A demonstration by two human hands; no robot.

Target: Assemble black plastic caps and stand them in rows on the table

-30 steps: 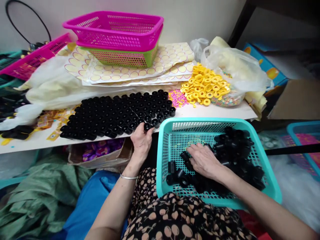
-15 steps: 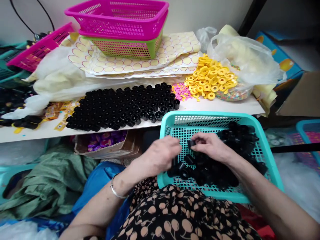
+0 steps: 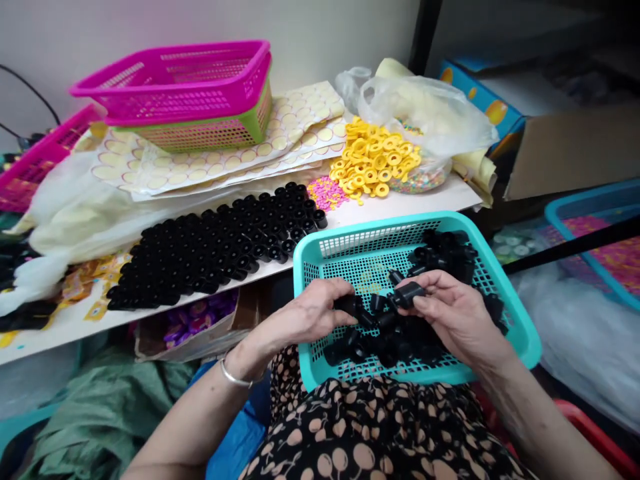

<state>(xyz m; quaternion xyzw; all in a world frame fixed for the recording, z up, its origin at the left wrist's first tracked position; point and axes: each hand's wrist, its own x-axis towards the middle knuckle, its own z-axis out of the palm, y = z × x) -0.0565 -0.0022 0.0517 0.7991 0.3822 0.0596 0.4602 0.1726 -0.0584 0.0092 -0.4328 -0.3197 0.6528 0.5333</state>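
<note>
A turquoise mesh basket [image 3: 299, 273] rests at my lap, holding a heap of loose black plastic pieces [image 3: 400, 343]. Over its left part is my left hand [image 3: 320, 310], thumb and fingers closed round a black cylindrical piece [image 3: 349, 305]. My right hand [image 3: 453, 317], over the right half, pinches a black cap-like part [image 3: 409, 293] between thumb and fingertips. The two held parts are close together but apart. On the table beyond, black plastic cups [image 3: 220, 250] stand in tight rows with their open ends up.
Yellow plastic rings [image 3: 375, 160] are piled beside small pink and yellow bits [image 3: 326, 193] on the table. A magenta basket [image 3: 175, 83] sits stacked on a green one [image 3: 215, 133] at the back. Below the table edge is a carton [image 3: 200, 333] with purple packets.
The view has shifted, so table items appear farther left. My right hand has lifted its black part and turned it. My left hand, formerly curled and blurred, now shows a black cylinder between its fingers.
</note>
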